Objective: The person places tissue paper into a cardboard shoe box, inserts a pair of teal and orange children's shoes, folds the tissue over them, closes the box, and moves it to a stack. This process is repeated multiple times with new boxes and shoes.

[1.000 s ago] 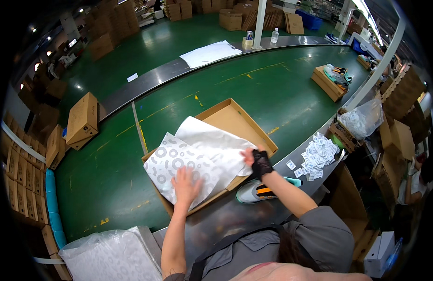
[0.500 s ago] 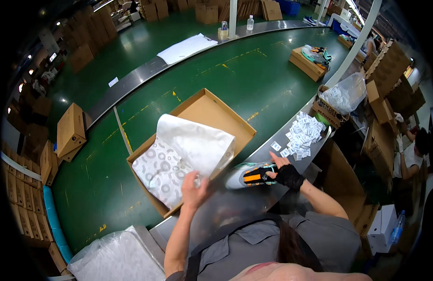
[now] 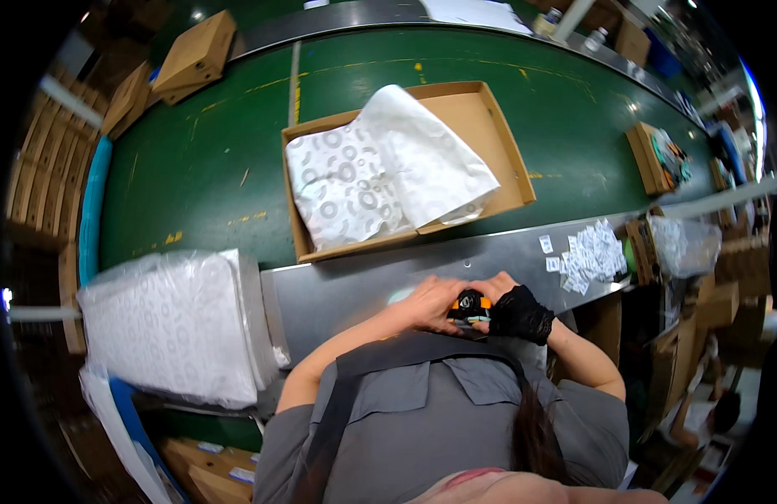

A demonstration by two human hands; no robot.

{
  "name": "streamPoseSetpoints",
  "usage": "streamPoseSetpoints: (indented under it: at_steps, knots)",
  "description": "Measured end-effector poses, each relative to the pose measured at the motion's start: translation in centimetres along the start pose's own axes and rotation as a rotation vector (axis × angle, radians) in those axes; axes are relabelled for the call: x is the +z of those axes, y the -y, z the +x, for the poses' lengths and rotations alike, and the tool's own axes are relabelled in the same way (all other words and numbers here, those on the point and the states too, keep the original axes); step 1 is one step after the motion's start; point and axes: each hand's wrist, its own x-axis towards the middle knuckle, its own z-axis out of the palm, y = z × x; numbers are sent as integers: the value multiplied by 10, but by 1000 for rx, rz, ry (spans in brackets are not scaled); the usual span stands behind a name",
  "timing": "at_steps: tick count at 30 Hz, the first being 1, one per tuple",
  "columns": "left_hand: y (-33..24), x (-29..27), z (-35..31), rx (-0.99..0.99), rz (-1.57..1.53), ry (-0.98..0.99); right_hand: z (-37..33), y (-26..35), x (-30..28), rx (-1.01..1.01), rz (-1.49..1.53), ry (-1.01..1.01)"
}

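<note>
Shoe [image 3: 472, 307], clamped by left hand [image 3: 432, 303] and gloved right hand [image 3: 513, 310]; packets [image 3: 593, 255], print unreadable

From our fingers [image 3: 445, 296] we have passing room over the metal counter [image 3: 346, 290] toward ten o'clock, and another gap at one. The open carton [image 3: 510, 160] raises its low wall at twelve, patterned paper [image 3: 346, 181] filling its side toward eleven. A wrapped paper stack [image 3: 170, 328] blocks us at nine; loose sachets [image 3: 594, 252] crowd two.

A green conveyor belt [image 3: 195, 181], stacked cartons [image 3: 48, 160] and heaped white sachets [image 3: 594, 256] mark a factory packing area.
</note>
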Motion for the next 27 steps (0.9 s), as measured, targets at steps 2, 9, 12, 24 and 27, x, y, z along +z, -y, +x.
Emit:
streamPoseSetpoints:
  at_steps: [2, 9, 12, 24, 27]
  knots:
    - [2, 0, -17, -58, -119, -29, 16, -10, -9, -18, 307, 23]
    - [-23, -106, -74, -530, -748, -395, 113, -118, -53, 378, -50, -157]
    - [2, -108, -94, -451, -1220, -806, 153, -155, -11, 73, 22, -233]
    - [2, -158, -132, -405, -615, -1072, 162, -28, -26, -457, -163, -1036]
    - [9, -161, -132, -404, -732, -1061, 136, -26, -21, -452, -284, -1058]
